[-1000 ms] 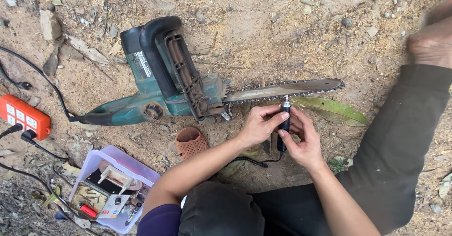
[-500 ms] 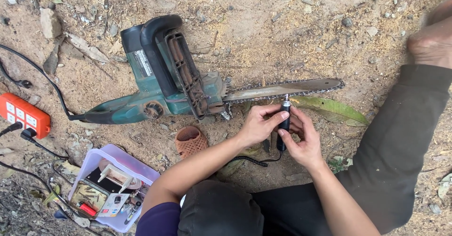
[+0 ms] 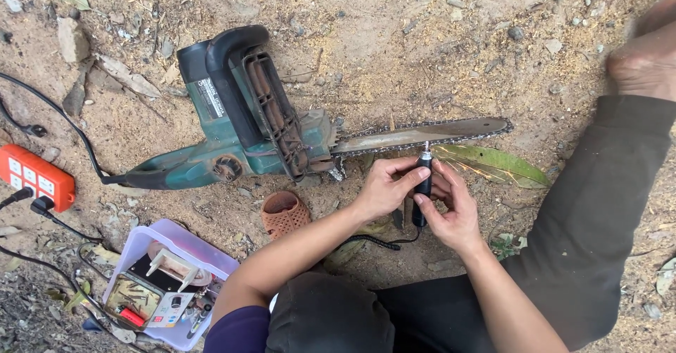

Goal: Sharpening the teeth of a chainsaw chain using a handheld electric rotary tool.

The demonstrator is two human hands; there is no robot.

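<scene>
Hands are gripping together at frame centre, left hand (image 3: 384,187) and right hand (image 3: 451,216) clamping a slim black rotary tool (image 3: 422,184), its tip touching the chainsaw (image 3: 282,131) chain

Teal-green chainsaw (image 3: 239,124) with black handle; black rotary tool (image 3: 422,184); orange power strip (image 3: 35,175); lilac box (image 3: 172,282).

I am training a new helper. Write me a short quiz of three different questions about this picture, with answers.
1. True or false: both hands hold the black rotary tool.
2. What does the tool's tip touch? A) orange power strip B) chainsaw chain C) plastic box
3. What lies on the ground beside the left forearm?

Key: 1. True: left hand and right hand grip it. 2. B. 3. A brown sandal.
</scene>
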